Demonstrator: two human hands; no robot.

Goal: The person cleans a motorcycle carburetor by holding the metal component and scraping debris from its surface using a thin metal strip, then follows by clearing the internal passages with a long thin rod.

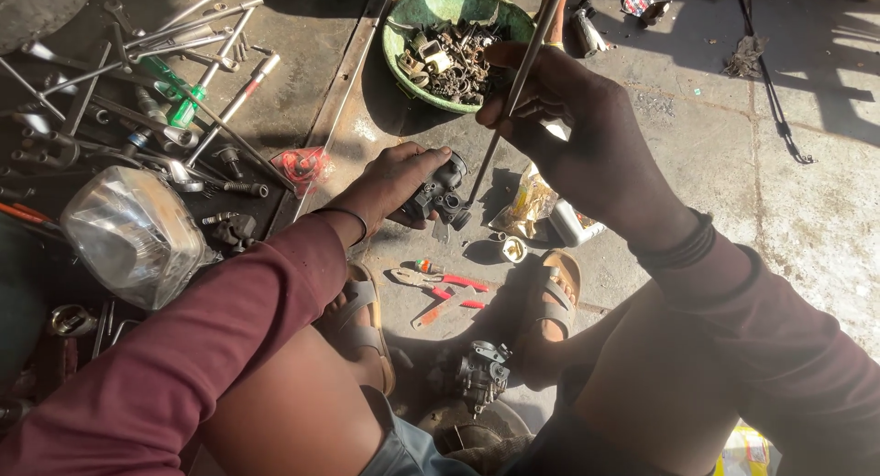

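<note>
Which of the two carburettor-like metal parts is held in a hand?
The dark one gripped by the left hand, touched by a rod; the other lies untouched between the feet.

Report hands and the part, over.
Left hand clamped on small dark carburetor body, held low over the floor. Right hand grips long screwdriver, tip at the part. Pliers and green bowl of parts close by.

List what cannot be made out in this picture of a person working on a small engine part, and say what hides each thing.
Head view only:
- Engine part: its left side is covered by the left hand.
- Rod: the tip is lost in shadow at the part; the top is cut off by the upper edge.
- Bowl contents: too small and tangled to tell apart.
- Right hand: in deep shadow, finger grip unclear.
- Tools: cut off by the left edge.
</note>
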